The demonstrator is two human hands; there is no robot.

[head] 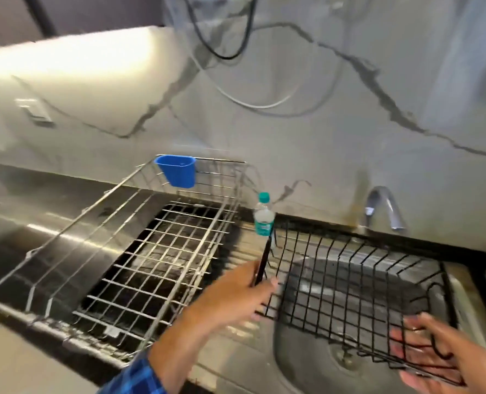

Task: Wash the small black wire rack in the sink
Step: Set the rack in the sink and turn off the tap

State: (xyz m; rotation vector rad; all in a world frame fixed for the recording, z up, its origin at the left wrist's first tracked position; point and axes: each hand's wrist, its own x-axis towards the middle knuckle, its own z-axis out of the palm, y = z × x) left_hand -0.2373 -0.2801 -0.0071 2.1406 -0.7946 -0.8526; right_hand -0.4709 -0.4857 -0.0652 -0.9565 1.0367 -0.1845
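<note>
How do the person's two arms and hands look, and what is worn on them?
The left arm has a blue checked sleeve, with the forearm uncovered. Left hand and right hand wear no gloves; no watch or ring shows. No right sleeve is in view.

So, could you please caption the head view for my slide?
Left hand and right hand hold the black wire rack over the sink, beside a silver dish rack.
</note>
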